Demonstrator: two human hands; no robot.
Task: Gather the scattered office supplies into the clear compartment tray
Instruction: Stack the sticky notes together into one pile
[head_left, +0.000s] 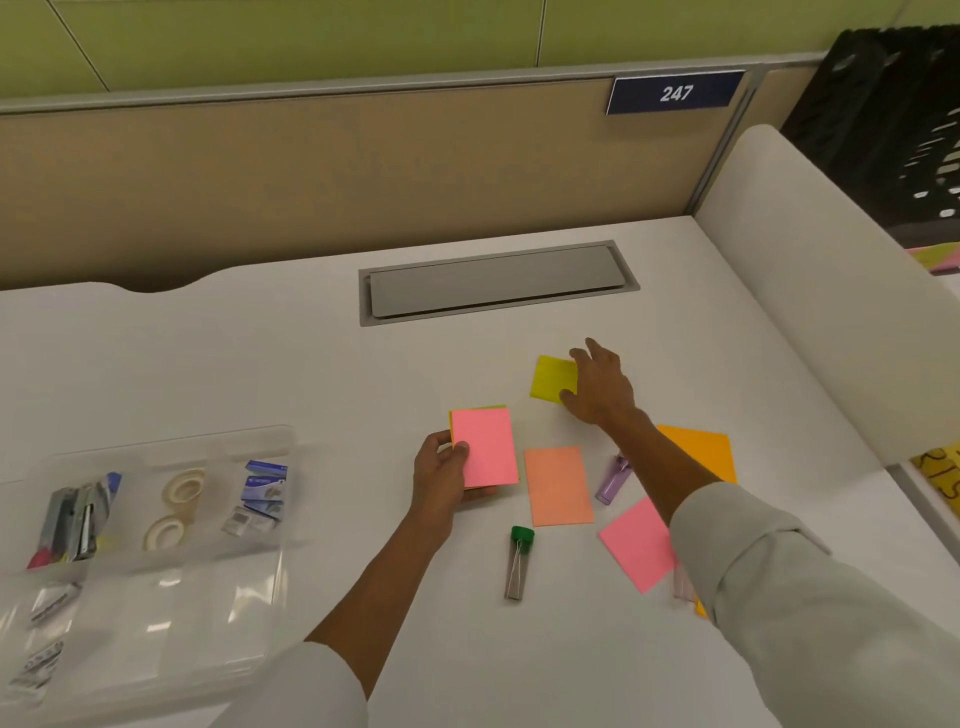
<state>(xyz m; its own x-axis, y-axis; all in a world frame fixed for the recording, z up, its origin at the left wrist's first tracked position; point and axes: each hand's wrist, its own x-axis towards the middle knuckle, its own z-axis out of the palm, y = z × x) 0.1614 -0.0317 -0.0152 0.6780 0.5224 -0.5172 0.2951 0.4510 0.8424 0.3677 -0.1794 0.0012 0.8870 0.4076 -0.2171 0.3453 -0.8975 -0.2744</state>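
My left hand (441, 480) holds a stack of sticky-note pads with a pink pad (485, 447) on top, just above the desk. My right hand (600, 387) reaches over a yellow sticky-note pad (553, 378), thumb and fingers at its right edge. On the desk lie a salmon pad (558, 486), an orange pad (704, 452), a second pink pad (636, 543), a purple mini stapler (613, 480) and a green-capped tube (517, 561). The clear compartment tray (171, 644) sits at the left with staplers, tape rolls and staple boxes in its far compartments.
A grey cable hatch (496, 283) is set into the desk behind the pads. A white partition (810, 291) bounds the desk on the right, a beige panel with a "247" sign (675, 93) at the back. A black crate (893, 130) stands beyond the partition.
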